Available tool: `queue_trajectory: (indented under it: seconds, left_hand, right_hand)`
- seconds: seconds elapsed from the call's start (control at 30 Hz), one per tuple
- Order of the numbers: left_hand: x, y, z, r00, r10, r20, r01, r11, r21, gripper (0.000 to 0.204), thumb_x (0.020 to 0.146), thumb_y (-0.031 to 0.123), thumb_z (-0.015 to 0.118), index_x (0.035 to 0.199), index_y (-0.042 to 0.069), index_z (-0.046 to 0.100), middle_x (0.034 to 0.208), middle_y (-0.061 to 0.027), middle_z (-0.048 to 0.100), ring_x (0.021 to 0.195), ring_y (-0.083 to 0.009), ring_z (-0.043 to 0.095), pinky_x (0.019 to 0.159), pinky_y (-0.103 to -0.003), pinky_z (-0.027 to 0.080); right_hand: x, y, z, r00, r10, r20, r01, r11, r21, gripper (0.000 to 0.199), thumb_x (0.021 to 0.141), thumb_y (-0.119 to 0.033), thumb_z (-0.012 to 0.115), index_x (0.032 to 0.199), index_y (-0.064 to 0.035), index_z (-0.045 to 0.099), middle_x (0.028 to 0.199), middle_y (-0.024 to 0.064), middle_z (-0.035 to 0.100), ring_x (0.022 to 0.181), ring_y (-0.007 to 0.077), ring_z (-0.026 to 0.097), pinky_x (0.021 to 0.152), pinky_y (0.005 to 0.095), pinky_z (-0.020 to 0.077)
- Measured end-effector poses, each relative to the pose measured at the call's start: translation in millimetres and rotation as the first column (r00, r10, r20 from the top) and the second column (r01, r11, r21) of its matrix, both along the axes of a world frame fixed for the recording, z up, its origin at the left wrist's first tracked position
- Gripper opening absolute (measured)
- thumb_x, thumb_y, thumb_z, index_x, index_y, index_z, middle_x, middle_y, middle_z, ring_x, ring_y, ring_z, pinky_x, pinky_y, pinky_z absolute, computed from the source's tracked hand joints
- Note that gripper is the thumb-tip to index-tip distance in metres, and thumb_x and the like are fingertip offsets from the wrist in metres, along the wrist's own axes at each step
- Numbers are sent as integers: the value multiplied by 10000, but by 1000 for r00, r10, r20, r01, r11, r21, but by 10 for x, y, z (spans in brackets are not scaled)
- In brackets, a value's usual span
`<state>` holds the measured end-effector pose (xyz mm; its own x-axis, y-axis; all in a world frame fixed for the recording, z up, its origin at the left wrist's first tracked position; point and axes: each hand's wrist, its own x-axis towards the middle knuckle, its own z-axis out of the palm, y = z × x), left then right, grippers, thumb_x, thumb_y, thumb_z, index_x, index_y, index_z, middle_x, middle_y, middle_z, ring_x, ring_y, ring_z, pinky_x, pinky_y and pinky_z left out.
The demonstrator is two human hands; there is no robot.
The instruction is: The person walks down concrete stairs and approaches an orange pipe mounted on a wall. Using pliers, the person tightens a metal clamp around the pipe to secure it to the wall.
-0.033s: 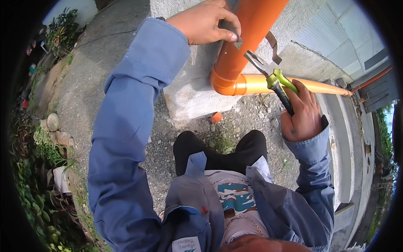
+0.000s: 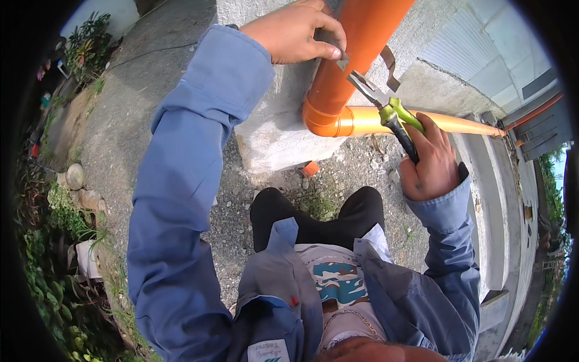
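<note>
At the upper middle, my left hand [image 2: 297,33] pinches the end of a thin metal strip [image 2: 343,61] between thumb and finger, against the left side of an upright orange pipe [image 2: 356,51]. A bent piece of metal strip [image 2: 389,63] sticks out on the pipe's right side; whether both ends join behind the pipe is hidden. Closed round the green and black handles of a pair of pliers [image 2: 395,114], my right hand [image 2: 433,166] is at the right. The pliers' jaws lie in front of the pipe, pointing up and left, their tips close to the pinched strip end.
From an elbow [image 2: 322,117] at its foot, a horizontal orange pipe [image 2: 422,117] runs right along the concrete wall. A short orange piece [image 2: 310,169] lies on the gravelly ground beside the concrete base [image 2: 271,142]. Plants [image 2: 54,289] grow at the left, and concrete ledges [image 2: 491,211] line the right.
My right hand and the pliers have shifted very slightly to the left, the jaw tips a little closer to my left hand. The left hand keeps its place.
</note>
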<state>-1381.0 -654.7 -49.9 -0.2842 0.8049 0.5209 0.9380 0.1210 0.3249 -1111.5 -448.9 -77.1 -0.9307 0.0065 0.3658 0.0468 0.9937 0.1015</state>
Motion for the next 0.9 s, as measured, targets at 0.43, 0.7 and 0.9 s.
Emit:
queue_trajectory:
  seconds: [0.43,0.7,0.9]
  left_hand:
    - [-199,236,-222,971,94,-221,-80,994,69,202,896,346,780,1051,217,774,1105,-95,581,1121,-282,574,949,-405,510]
    - [-300,216,-238,981,57,-186,-55,998,16,190,919,333,751,1060,210,779,1151,-100,591,1186,-305,556,1030,-416,472]
    - [-315,216,-244,987,40,-155,-33,998,46,201,924,328,746,1068,192,784,1181,-97,600,1204,-301,554,1042,-415,467]
  right_hand:
    - [-164,-264,121,997,-23,-70,18,998,-66,526,760,-72,567,1269,52,620,1245,281,598,1055,473,596,956,496,475]
    - [-178,-332,89,991,30,-134,-45,993,-111,398,828,-92,636,1197,55,647,1147,260,626,1001,456,612,896,491,489]
    - [-203,-388,-11,980,-28,-195,8,994,-105,368,819,-118,653,1164,2,692,1148,216,643,1004,414,635,876,515,501]
